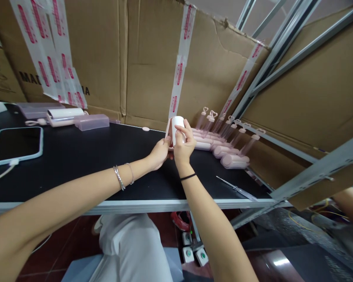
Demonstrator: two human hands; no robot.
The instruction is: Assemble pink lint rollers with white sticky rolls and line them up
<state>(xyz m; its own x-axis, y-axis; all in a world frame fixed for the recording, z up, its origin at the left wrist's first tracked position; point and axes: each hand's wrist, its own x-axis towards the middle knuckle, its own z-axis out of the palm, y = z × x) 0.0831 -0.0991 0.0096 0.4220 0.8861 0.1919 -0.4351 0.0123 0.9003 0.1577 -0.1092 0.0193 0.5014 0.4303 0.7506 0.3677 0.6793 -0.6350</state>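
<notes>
Both my hands are together above the middle of the black worktop. My left hand (pixel 160 153) grips a thin pink shell (pixel 168 131) from its left side, its fingers partly hidden underneath. My right hand (pixel 184 145) is closed on a smooth white rounded casing piece (pixel 177 123), which stands upright against the shell. How far the two pieces fit together is hidden by my fingers. Just right of my hands lies a row of pink and white rounded devices (pixel 233 161) with translucent pink stems ending in heart-shaped loops (pixel 260 133).
A screwdriver (pixel 237 188) lies near the front right edge. At left are a phone (pixel 20 143) with a cable, translucent pink boxes (pixel 92 122) and a white casing (pixel 65 113). A small pink oval piece (pixel 146 129) lies at the back. Cardboard (pixel 150 62) and metal frame bars (pixel 320 166) border the worktop.
</notes>
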